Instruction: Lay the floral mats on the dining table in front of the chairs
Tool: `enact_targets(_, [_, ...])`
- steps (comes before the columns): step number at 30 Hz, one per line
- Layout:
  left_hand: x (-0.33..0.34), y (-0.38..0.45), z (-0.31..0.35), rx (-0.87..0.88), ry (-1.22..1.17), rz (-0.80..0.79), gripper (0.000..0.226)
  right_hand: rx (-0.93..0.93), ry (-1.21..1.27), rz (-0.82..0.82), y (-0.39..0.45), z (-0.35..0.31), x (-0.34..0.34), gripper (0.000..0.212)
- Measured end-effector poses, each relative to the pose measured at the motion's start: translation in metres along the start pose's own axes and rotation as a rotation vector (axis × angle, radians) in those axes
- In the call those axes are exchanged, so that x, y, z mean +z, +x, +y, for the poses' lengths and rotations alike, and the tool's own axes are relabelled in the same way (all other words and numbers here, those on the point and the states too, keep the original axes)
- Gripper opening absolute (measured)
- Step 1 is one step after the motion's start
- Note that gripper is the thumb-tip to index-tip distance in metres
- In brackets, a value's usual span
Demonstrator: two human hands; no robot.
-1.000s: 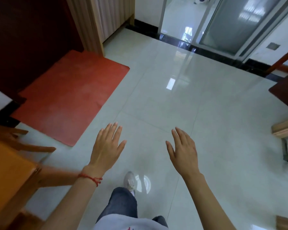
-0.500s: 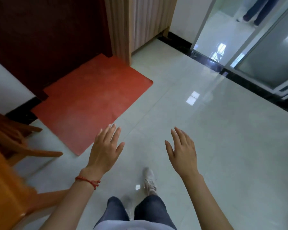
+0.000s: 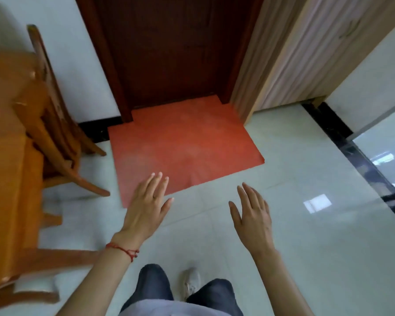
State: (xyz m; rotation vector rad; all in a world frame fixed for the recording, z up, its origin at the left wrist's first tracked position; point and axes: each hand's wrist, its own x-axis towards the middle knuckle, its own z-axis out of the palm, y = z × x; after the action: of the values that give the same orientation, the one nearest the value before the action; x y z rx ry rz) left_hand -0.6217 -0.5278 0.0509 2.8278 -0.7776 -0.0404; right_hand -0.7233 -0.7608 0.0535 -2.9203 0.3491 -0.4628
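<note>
Swung left since 1 s ago: dark door [image 3: 178, 49] now ahead, wooden chair [image 3: 53, 124] and dining table [image 3: 7, 179] at left.

Left hand [image 3: 146, 210], right hand [image 3: 253, 215]: 2 flat, released, grasping nothing over tiles; red doormat [image 3: 183, 147] beyond. No floral mats visible; apparently searching, fetching next.

Red string bracelet [image 3: 123, 249] (dark jeans [image 3: 154, 286])

No text, label or number is readable anywhere (surfaces plain, picture slightly blurred).
</note>
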Motion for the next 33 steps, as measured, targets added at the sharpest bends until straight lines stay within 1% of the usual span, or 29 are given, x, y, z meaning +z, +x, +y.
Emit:
enact_targets(6, [-0.009,0.017,-0.027,-0.166,0.037,0.021,0.063,-0.193,0.095,-0.024,0.066,-0.020,0.029,0.046])
enact_targets(9, [-0.012,0.030,-0.049,-0.234,0.028,0.034,0.061,-0.262,0.130,-0.046,0.098,-0.036,0.048,0.047])
enact_targets(11, [-0.013,0.043,-0.068,-0.268,0.021,0.037,0.061,-0.292,0.149,-0.049,0.124,-0.049,0.061,0.043])
enact_targets(14, [-0.017,0.069,-0.099,-0.312,0.009,0.040,0.063,-0.308,0.168,-0.063,0.165,-0.071,0.081,0.042])
enact_targets(18, [-0.025,0.112,-0.141,-0.337,0.012,0.017,0.066,-0.336,0.165,-0.094,0.221,-0.101,0.099,0.055])
enact_targets(22, [-0.037,0.158,-0.181,-0.343,0.013,0.014,0.066,-0.320,0.177,-0.104,0.274,-0.124,0.115,0.047])
enact_targets(27, [-0.049,0.207,-0.214,-0.370,0.016,0.038,0.065,-0.330,0.208,-0.103,0.334,-0.140,0.133,0.047])
enact_targets(33, [-0.044,0.270,-0.240,-0.427,0.018,0.040,0.068,-0.378,0.216,-0.119,0.415,-0.145,0.165,0.046])
